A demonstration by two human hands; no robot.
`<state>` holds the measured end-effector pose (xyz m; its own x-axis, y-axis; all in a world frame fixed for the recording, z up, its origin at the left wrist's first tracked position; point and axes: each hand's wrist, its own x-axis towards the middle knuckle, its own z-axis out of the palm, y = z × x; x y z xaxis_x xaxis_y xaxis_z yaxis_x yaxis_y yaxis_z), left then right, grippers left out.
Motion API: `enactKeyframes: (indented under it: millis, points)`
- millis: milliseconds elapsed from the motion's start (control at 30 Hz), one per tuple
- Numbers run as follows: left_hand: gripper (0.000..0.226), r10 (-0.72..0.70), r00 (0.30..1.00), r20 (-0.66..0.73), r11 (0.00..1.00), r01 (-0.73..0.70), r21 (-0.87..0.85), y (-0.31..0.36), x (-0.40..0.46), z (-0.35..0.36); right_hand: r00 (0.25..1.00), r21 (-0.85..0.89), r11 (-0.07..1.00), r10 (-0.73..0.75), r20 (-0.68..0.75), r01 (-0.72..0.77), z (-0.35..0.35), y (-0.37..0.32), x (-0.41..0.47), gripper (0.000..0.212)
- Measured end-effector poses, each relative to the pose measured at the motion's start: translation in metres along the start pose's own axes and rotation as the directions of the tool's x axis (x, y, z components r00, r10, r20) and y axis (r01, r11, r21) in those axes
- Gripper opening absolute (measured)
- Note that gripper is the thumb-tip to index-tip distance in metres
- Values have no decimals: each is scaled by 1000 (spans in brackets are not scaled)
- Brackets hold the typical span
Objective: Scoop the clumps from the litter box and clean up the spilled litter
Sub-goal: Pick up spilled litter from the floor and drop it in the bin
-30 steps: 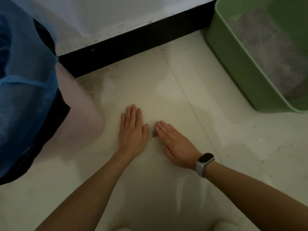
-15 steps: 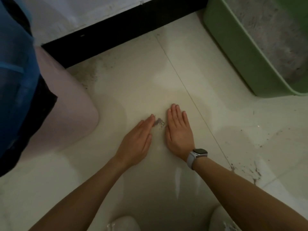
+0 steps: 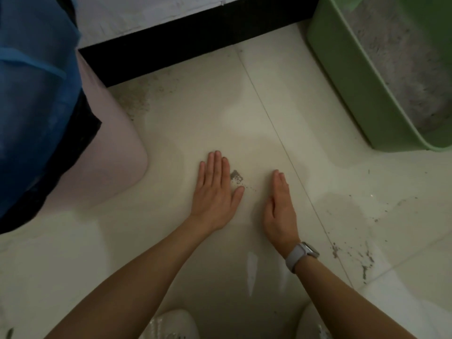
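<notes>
Grey litter (image 3: 236, 176) sits in a small pile on the pale tile floor (image 3: 195, 113), near the middle of the frame. The left hand (image 3: 215, 192) lies flat on the floor just left of the pile, with its fingers straight and close together, holding nothing. The right hand (image 3: 280, 206) stands on its edge a little to the right of the pile, fingers straight, and it holds nothing too. A grey watch (image 3: 302, 255) is on the right wrist. More spilled grains (image 3: 362, 258) lie at the lower right. The green litter box (image 3: 362, 94) stands at the upper right with grey litter inside. A pink bin (image 3: 105, 155) with a blue bag (image 3: 31, 94) is at the left.
</notes>
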<state>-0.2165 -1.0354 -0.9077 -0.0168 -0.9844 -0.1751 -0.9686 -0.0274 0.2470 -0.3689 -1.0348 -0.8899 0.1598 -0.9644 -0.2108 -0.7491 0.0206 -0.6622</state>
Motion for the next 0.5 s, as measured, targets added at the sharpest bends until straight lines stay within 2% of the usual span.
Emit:
enactKeyframes:
  millis: [133,200,300,400,500]
  points:
    - [74,132,990,48,989,-135,53,-5,-2,0,999,-190,981,-39,19,42,9,-2,-1,67]
    - [70,117,993,19,993,-117,15,-11,-10,-4,1000,-249,968,5,-23,-11,18,-7,-1,69]
    - [63,-68,993,-93,997,66,-25,-34,-32,-2,994,-323,942,67,-82,-90,36,-17,-5,68]
    - [63,-280,953,-120,960,281,-10,-61,-52,-3,995,-385,921,37,-89,-68,54,-27,-5,61]
    - [62,-304,947,-99,948,311,62,-70,-58,-3,997,-366,930,-9,-71,-18,64,-43,8,61]
